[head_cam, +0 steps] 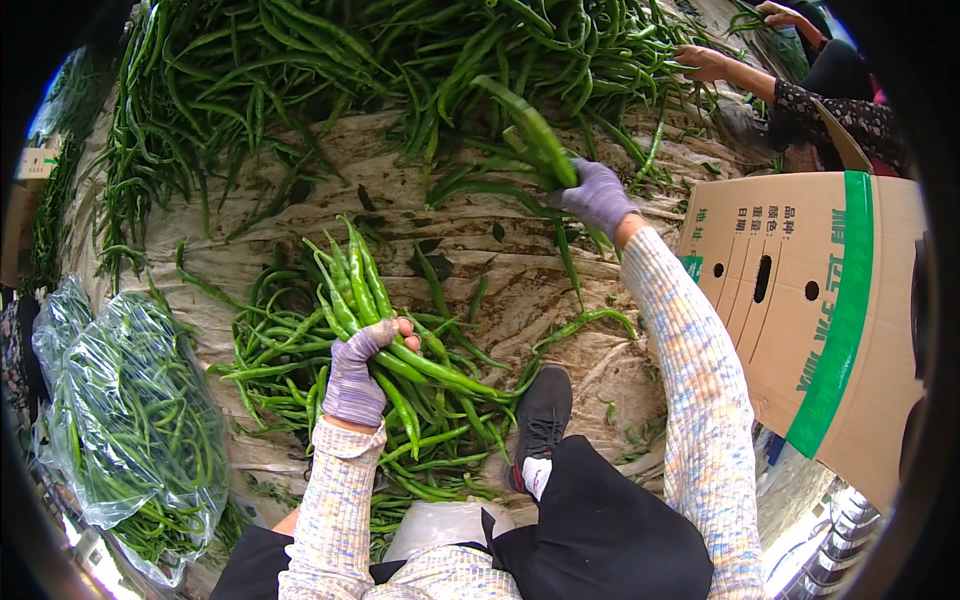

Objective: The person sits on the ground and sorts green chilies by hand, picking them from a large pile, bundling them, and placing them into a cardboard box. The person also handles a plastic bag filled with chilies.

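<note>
My left hand [364, 367], in a purple glove with bare fingertips, is closed around a bunch of long green chili peppers [360, 281], above a small loose pile of peppers [281, 337]. Stretched out towards the large heap of green peppers [300, 60], my right hand [596, 195], gloved alike, holds several peppers [536, 135] that look blurred. Its fingers are mostly hidden behind the glove's back. Beneath that hand, more single peppers lie on the wrinkled ground sheet [487, 255].
A clear plastic bag of peppers [142, 420] lies at the left. At the right stands a cardboard box [780, 285] with green tape and printed writing. A co-worker's hand [701, 64] touches the heap at the upper right, and another hand [780, 13] holds peppers. My shoe [545, 412] rests beside the small pile.
</note>
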Motion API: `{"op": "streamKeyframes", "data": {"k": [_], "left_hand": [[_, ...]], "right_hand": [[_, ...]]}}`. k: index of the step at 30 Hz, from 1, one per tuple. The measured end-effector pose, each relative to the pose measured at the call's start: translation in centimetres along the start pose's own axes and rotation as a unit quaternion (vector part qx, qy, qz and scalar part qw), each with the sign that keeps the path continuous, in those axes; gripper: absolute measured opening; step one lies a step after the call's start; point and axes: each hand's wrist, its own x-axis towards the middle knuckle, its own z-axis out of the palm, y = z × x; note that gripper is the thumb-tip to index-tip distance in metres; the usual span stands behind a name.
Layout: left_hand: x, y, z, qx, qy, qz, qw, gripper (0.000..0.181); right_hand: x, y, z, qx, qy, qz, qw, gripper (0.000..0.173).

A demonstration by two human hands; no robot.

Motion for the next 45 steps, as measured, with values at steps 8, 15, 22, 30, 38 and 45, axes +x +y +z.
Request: {"op": "streamKeyframes", "data": {"k": [8, 15, 22, 30, 38, 45], "left_hand": [[0.1, 0.7, -1.2, -0.002, 0.006, 0.006, 1.000, 0.022], [0.6, 0.1, -0.7, 0.013, -0.016, -0.039, 0.999, 0.026], [0.9, -2.0, -0.3, 0.042, -0.034, -0.048, 0.997, 0.027], [-1.9, -0.9, 2.5, 0.102, -0.082, -0.061, 0.990, 0.022], [-9.1, 0.5, 4.4, 0.076, -0.143, 0.007, 0.987, 0.022], [-15.3, 1.8, 5.4, 0.165, -0.202, 0.100, 0.960, 0.021]], "right_hand": [[-4.5, -1.1, -2.1, 0.282, 0.003, -0.056, 0.958, 0.034], [-9.8, 0.1, -2.2, 0.655, -0.002, -0.014, 0.755, 0.037], [-11.7, 1.6, 1.2, 0.769, -0.079, 0.032, 0.633, 0.042], [-18.7, 0.7, 0.7, 0.800, -0.084, -0.037, 0.592, 0.047], [-26.5, -3.6, -2.5, 0.792, -0.081, -0.115, 0.593, 0.039], [-39.7, -9.5, -13.2, 0.538, 0.093, -0.253, 0.799, 0.042]]}}
